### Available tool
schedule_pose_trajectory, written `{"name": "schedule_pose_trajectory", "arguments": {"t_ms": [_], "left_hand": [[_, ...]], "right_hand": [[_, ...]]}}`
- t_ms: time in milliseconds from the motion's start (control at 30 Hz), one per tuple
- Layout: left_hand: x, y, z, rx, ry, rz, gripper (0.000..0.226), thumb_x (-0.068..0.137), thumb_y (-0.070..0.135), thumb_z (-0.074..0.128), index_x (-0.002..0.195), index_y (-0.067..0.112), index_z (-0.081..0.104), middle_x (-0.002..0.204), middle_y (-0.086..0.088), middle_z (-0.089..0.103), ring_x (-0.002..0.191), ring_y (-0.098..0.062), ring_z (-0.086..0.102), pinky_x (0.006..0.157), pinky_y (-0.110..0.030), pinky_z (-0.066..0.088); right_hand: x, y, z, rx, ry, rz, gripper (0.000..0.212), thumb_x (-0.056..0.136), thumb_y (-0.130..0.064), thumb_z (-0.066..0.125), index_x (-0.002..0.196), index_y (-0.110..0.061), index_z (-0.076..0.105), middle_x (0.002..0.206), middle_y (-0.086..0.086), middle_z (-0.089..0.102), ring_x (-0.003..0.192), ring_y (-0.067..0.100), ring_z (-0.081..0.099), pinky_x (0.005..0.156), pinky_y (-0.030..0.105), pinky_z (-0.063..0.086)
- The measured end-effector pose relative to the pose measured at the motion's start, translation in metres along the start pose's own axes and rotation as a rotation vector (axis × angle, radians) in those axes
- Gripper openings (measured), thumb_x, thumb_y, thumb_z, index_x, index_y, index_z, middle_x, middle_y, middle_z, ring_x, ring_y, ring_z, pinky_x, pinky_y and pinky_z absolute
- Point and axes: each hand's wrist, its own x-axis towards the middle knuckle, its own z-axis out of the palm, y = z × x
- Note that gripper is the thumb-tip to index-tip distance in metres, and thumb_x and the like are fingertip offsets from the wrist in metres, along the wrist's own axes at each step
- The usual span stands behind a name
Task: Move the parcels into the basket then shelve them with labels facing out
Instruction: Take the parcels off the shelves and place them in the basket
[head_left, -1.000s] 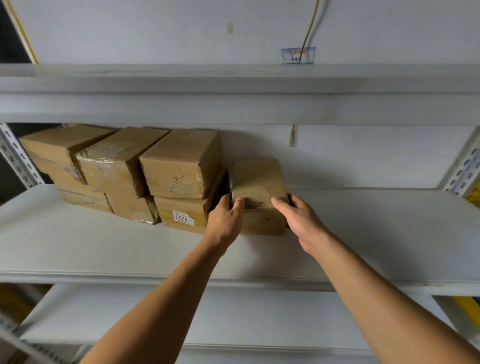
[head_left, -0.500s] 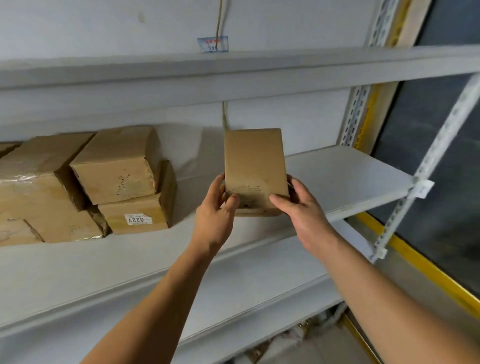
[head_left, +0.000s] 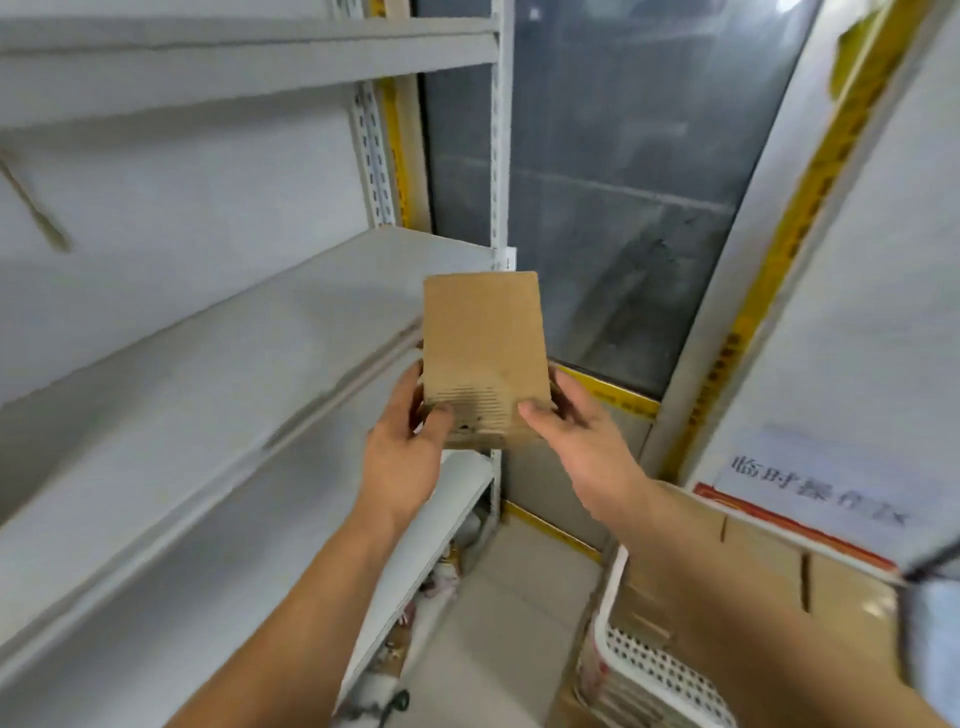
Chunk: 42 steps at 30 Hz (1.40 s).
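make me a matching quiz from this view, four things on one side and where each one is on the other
Things:
1. cardboard parcel
2. white basket
3. shelf
4. paper sign

Places:
A. lower right, by the floor
B. left side
C. right wall
D. held between left hand and right hand

Pairs: 1-D, 2-A, 3-B, 4-C

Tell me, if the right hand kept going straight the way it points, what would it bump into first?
The right hand already holds the cardboard parcel, so that comes first. Beyond the parcel, probably the white shelf post or the dark wall panel behind it; depth is hard to judge.
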Motion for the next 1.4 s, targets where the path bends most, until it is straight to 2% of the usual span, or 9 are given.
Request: {"name": "schedule_pose_trajectory", "arguments": {"t_ms": [100, 200, 400, 567, 667, 800, 967, 1133, 1400], "left_hand": [[-0.003, -0.012, 0.061, 0.031, -0.128, -0.074, 0.053, 0.105, 0.026, 0.056, 0.150, 0.052, 0.046, 0.132, 0.020, 0.068, 0.122, -0.005, 0.063, 0.112, -0.037, 0.051], [-0.009, -0.021, 0.126, 0.073, -0.242, -0.114, 0.052, 0.107, 0.030, 0.056, 0.152, 0.051, 0.044, 0.135, 0.019, 0.062, 0.126, -0.010, 0.058, 0.112, -0.035, 0.047], [-0.022, -0.051, 0.241, 0.193, -0.395, -0.228, 0.058, 0.092, 0.055, 0.053, 0.146, 0.066, 0.035, 0.142, 0.020, 0.057, 0.131, -0.016, 0.054, 0.114, -0.048, 0.045], [-0.025, -0.081, 0.316, 0.173, -0.494, -0.333, 0.056, 0.107, 0.028, 0.057, 0.158, 0.044, 0.039, 0.136, 0.017, 0.051, 0.122, -0.006, 0.045, 0.088, -0.013, 0.032], [-0.022, -0.099, 0.348, 0.173, -0.568, -0.376, 0.058, 0.105, 0.025, 0.058, 0.158, 0.040, 0.041, 0.142, 0.012, 0.057, 0.120, -0.006, 0.049, 0.093, -0.021, 0.038], [-0.006, -0.138, 0.382, 0.181, -0.640, -0.471, 0.070, 0.083, 0.050, 0.061, 0.150, 0.056, 0.043, 0.134, 0.018, 0.066, 0.121, -0.009, 0.064, 0.101, -0.036, 0.055], [0.020, -0.190, 0.412, 0.162, -0.731, -0.520, 0.073, 0.078, 0.059, 0.059, 0.148, 0.062, 0.040, 0.135, 0.018, 0.068, 0.118, -0.009, 0.067, 0.103, -0.045, 0.057], [0.031, -0.217, 0.423, 0.220, -0.796, -0.521, 0.066, 0.092, 0.050, 0.061, 0.150, 0.065, 0.035, 0.136, 0.016, 0.068, 0.115, -0.008, 0.068, 0.100, -0.044, 0.059], [0.038, -0.223, 0.419, 0.212, -0.859, -0.518, 0.065, 0.103, 0.047, 0.059, 0.160, 0.053, 0.029, 0.144, 0.016, 0.058, 0.127, -0.011, 0.058, 0.110, -0.041, 0.052]], "right_hand": [[-0.015, 0.023, -0.058, -0.028, 0.041, 0.031, 0.042, 0.106, -0.021, 0.064, 0.144, -0.036, 0.058, 0.128, -0.022, 0.071, 0.121, -0.001, 0.065, 0.102, 0.026, 0.055], [-0.025, 0.055, -0.118, -0.010, 0.094, 0.099, 0.050, 0.104, -0.028, 0.066, 0.152, -0.035, 0.051, 0.138, -0.011, 0.068, 0.128, 0.012, 0.064, 0.104, 0.037, 0.056], [-0.035, 0.116, -0.225, -0.012, 0.243, 0.249, 0.054, 0.103, -0.027, 0.067, 0.152, -0.040, 0.049, 0.131, -0.011, 0.073, 0.122, 0.011, 0.068, 0.105, 0.038, 0.056], [-0.037, 0.171, -0.285, 0.010, 0.283, 0.341, 0.054, 0.101, -0.027, 0.070, 0.150, -0.041, 0.052, 0.138, -0.009, 0.070, 0.128, 0.016, 0.066, 0.112, 0.050, 0.051], [-0.038, 0.200, -0.305, 0.030, 0.316, 0.390, 0.054, 0.102, -0.024, 0.068, 0.153, -0.033, 0.051, 0.139, -0.005, 0.069, 0.127, 0.020, 0.066, 0.110, 0.051, 0.052], [-0.028, 0.236, -0.323, 0.091, 0.385, 0.450, 0.056, 0.103, -0.017, 0.068, 0.154, -0.029, 0.048, 0.140, -0.005, 0.068, 0.128, 0.020, 0.066, 0.105, 0.043, 0.057], [-0.010, 0.276, -0.330, 0.106, 0.460, 0.509, 0.054, 0.103, -0.016, 0.067, 0.152, -0.028, 0.049, 0.139, -0.006, 0.068, 0.127, 0.019, 0.066, 0.103, 0.039, 0.057], [0.000, 0.306, -0.328, 0.093, 0.486, 0.566, 0.054, 0.105, -0.012, 0.063, 0.155, -0.022, 0.046, 0.141, 0.000, 0.067, 0.128, 0.024, 0.065, 0.105, 0.045, 0.057], [0.001, 0.310, -0.328, 0.032, 0.478, 0.626, 0.074, 0.096, -0.038, 0.075, 0.159, -0.030, 0.038, 0.142, -0.001, 0.065, 0.127, 0.021, 0.066, 0.108, 0.049, 0.054]]}}
